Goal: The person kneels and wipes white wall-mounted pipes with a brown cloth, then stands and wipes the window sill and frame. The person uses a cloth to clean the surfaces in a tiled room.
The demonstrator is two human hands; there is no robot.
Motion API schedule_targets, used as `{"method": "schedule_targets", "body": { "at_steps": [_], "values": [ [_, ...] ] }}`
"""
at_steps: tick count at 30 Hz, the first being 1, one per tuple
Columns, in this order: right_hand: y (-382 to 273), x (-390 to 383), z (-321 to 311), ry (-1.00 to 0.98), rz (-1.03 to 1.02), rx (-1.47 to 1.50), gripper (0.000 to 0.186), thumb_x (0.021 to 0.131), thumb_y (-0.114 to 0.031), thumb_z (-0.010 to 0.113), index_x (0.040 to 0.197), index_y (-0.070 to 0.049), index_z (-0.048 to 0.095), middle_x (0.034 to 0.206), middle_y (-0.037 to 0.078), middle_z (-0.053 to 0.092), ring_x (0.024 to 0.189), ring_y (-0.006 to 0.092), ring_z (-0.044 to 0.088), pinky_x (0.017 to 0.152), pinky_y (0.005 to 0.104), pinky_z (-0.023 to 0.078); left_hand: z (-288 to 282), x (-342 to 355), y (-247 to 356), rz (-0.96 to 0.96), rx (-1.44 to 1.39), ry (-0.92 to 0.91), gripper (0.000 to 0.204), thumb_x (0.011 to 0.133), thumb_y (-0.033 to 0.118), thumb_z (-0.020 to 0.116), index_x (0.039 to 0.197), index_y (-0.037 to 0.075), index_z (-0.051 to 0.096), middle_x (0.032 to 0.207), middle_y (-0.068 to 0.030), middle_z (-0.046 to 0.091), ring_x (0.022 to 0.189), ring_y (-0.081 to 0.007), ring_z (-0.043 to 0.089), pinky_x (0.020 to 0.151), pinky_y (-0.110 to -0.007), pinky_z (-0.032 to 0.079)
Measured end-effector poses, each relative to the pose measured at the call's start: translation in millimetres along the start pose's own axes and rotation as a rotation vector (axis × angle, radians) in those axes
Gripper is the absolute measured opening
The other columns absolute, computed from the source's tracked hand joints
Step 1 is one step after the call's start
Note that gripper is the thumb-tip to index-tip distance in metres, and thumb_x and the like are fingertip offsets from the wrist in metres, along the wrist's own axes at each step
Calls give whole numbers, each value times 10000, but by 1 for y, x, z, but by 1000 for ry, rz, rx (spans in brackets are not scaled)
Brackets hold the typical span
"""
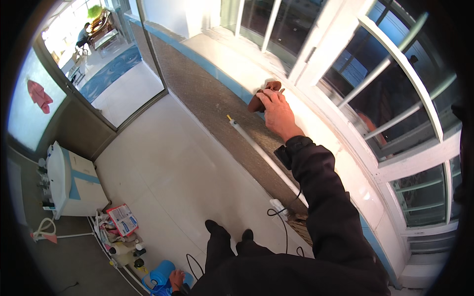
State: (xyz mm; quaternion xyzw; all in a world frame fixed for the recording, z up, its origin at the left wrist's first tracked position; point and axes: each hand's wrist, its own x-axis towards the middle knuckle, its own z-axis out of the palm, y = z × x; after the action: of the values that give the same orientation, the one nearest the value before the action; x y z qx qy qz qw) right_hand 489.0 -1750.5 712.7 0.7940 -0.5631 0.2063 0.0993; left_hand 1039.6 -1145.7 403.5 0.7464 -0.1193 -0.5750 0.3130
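My right hand (277,111) presses a brown cloth (256,102) on the pale window sill (318,135), its fingers curled over it. Below the sill, a long white pole (252,143) with a yellow tip runs along the speckled wall. My left hand (177,280) is low at the bottom edge beside blue plastic containers (162,272); its fingers are partly hidden and I cannot tell what, if anything, they hold.
White barred windows (375,84) line the right. An open doorway (111,106) shows a seated person (83,35) beyond. At left are a sink cabinet (79,182) and several bottles (121,249). Black cables (279,214) lie near my feet.
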Motion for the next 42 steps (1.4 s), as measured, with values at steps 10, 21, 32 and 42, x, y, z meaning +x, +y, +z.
{"method": "schedule_targets", "body": {
  "at_steps": [10,21,32,42],
  "values": [
    [36,-154,-102,-15,99,124,634,846,2,712,1447,-163,598,1477,70,554,1379,360,511,1172,453,459,81,-36,-2,37,210,-5,273,1008,213,584,938,-24,701,806,-85,708,695,-192,722,556,-317,525],
    [50,-206,-122,43,139,169,586,881,-53,744,1440,-143,595,1497,77,549,1426,360,488,1199,447,417,84,-57,9,164,368,-103,262,1009,203,585,972,-33,692,790,-117,719,647,-217,706,504,-335,505],
    [56,-318,-203,61,303,34,610,846,-23,757,1434,-103,613,1478,116,564,1377,386,520,1171,458,439,88,-30,0,118,515,-168,249,1014,185,563,930,-37,639,792,-110,687,644,-211,671,526,-353,528],
    [49,-343,-189,62,338,-117,646,818,17,682,1439,-147,609,1493,83,560,1410,372,505,1192,463,431,44,14,3,-37,198,-404,234,1044,172,536,960,-24,632,806,-97,662,633,-172,620,510,-313,460]
  ]
}}
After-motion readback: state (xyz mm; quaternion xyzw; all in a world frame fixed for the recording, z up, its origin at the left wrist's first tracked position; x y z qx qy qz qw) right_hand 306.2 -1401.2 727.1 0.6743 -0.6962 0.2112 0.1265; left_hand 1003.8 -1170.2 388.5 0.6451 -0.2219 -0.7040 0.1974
